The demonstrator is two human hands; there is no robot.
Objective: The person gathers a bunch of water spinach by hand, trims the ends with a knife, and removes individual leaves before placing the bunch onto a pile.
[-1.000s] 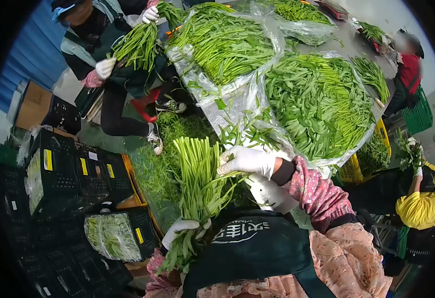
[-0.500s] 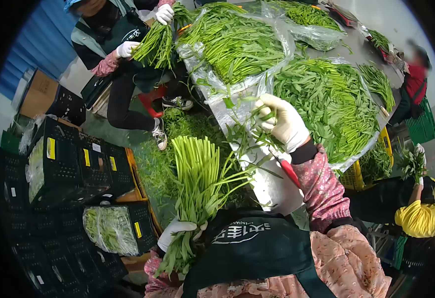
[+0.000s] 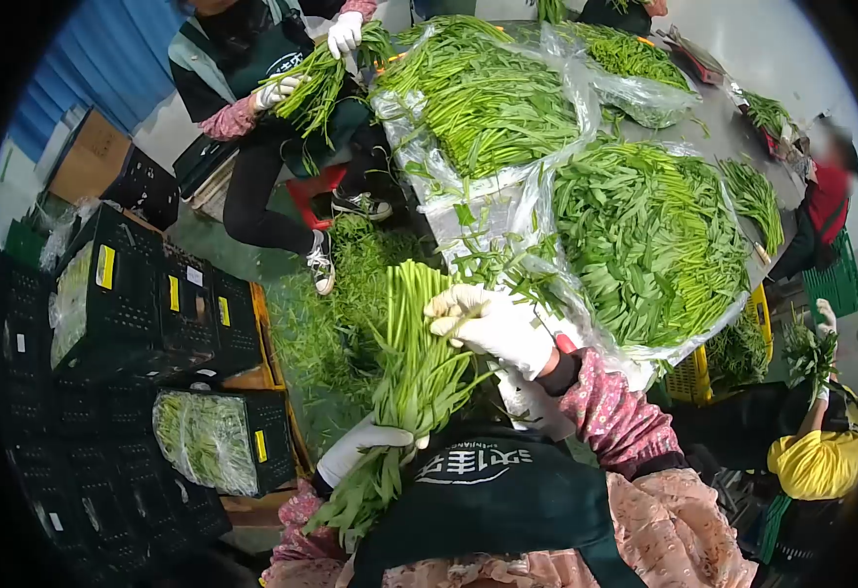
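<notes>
My gloved left hand [image 3: 368, 446] is wrapped round the leafy lower part of a bunch of water spinach [image 3: 414, 343], its cut stalk ends pointing up and away from me. Against the right side of the stalks, near their tops, my gloved right hand [image 3: 492, 328] has its fingers curled and closed on them. Loose leafy sprigs [image 3: 502, 260] lie on the metal table edge just beyond that hand. A red-handled tool [image 3: 566, 343] shows partly behind my right wrist; its kind is hidden.
Large heaps of water spinach [image 3: 644, 245] lie on plastic film on the table. A co-worker's gloved hands [image 3: 277, 93] hold another bunch at upper left. Leaf scraps [image 3: 345, 314] cover the floor. Black crates [image 3: 115, 304] stack at left; a yellow basket [image 3: 693, 363] stands at right.
My right hand has moved down and left from the loose sprigs over the table to the bunch's stalks. The bunch, still in my left hand, has shifted slightly right.
</notes>
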